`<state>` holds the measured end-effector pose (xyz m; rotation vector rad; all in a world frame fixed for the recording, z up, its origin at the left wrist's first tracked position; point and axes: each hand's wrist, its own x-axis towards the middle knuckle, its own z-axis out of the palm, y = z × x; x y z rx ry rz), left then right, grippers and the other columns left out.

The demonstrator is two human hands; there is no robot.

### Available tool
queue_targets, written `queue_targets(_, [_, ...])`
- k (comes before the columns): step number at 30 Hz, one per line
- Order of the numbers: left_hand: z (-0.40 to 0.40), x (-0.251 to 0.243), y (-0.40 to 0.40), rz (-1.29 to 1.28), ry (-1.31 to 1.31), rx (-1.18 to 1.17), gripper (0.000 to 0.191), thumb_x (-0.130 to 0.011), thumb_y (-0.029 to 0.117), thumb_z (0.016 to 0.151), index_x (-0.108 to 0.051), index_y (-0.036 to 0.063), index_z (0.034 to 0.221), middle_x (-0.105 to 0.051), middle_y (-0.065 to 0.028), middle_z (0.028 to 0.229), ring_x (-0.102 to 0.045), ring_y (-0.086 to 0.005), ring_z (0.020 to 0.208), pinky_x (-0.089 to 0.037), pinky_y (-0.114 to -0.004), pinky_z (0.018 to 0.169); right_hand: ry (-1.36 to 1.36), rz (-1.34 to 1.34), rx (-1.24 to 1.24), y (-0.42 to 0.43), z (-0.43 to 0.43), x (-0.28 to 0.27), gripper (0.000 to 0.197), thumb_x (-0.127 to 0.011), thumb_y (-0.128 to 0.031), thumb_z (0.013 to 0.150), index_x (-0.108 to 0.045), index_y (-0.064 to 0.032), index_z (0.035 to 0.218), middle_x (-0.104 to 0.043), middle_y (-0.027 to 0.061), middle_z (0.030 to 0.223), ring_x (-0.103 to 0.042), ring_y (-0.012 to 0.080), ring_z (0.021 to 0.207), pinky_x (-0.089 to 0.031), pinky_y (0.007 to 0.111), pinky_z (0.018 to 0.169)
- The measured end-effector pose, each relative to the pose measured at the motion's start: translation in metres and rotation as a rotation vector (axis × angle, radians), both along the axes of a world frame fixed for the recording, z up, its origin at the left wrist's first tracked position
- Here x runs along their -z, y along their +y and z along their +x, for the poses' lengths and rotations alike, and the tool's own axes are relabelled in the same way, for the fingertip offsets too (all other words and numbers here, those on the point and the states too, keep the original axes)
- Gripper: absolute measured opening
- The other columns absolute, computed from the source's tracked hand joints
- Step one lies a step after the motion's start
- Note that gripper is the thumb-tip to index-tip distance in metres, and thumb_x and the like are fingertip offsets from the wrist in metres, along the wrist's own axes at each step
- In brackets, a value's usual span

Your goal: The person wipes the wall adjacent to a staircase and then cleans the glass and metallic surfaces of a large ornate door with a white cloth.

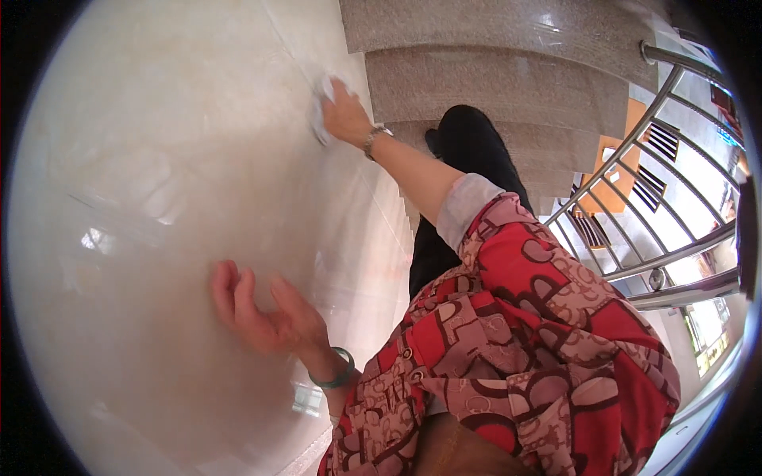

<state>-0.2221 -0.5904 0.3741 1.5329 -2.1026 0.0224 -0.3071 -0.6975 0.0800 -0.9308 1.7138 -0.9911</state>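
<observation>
My right hand [346, 118], with a metal bracelet at the wrist, presses a whitish cloth [319, 122] against the glossy cream tiled wall [119, 119], close to the edge of the stone stairs. Part of the cloth is hidden under the fingers, and the hand is slightly blurred. Lower down, my left hand [268, 312] is held at the same wall with its fingers apart and curled, holding nothing. Whether its fingertips touch the tiles I cannot tell. A green bangle [340, 369] circles the left wrist.
Brown stone steps [494, 89] lie beside the wall, with my dark-trousered leg [476, 149] over them. A stainless steel railing [646, 119] curves along the right side. Below it, through the bars, stand an orange-brown table [607, 193] and striped chairs [649, 187].
</observation>
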Motion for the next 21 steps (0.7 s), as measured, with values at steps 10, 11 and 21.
queue_targets(10, [0.015, 0.023, 0.014, 0.182, -0.012, 0.029, 0.031, -0.056, 0.005, 0.083, -0.051, -0.0032, 0.112, -0.048, -0.0249, 0.123, -0.050, -0.0358, 0.111, -0.041, -0.044, 0.094, -0.345, 0.462, 0.323, 0.032, 0.018, 0.088, 0.056, -0.057, -0.024, 0.079, -0.034, 0.0040, 0.121, -0.057, 0.0254, 0.104, -0.059, 0.0367, 0.096, -0.046, 0.041, 0.084])
queue_targets(11, [0.011, 0.031, 0.015, 0.363, -0.033, -0.010, 0.033, -0.057, 0.004, 0.079, -0.052, -0.0031, 0.111, -0.049, -0.0257, 0.122, -0.052, -0.0366, 0.107, -0.043, -0.044, 0.092, -0.341, 0.475, 0.316, 0.025, 0.016, 0.106, 0.056, -0.057, -0.024, 0.079, -0.034, 0.0040, 0.121, -0.057, 0.0254, 0.104, -0.059, 0.0367, 0.096, -0.046, 0.041, 0.084])
queue_targets(21, [0.003, 0.085, 0.022, 0.735, 0.045, -0.474, 0.034, -0.054, 0.009, 0.084, -0.053, -0.0066, 0.114, -0.060, -0.0192, 0.112, -0.057, -0.0311, 0.102, -0.045, -0.039, 0.090, 0.241, 0.135, -0.190, -0.049, -0.017, 0.259, 0.045, -0.053, -0.023, 0.083, -0.043, -0.0040, 0.123, -0.057, 0.0211, 0.111, -0.059, 0.0344, 0.095, -0.048, 0.041, 0.079])
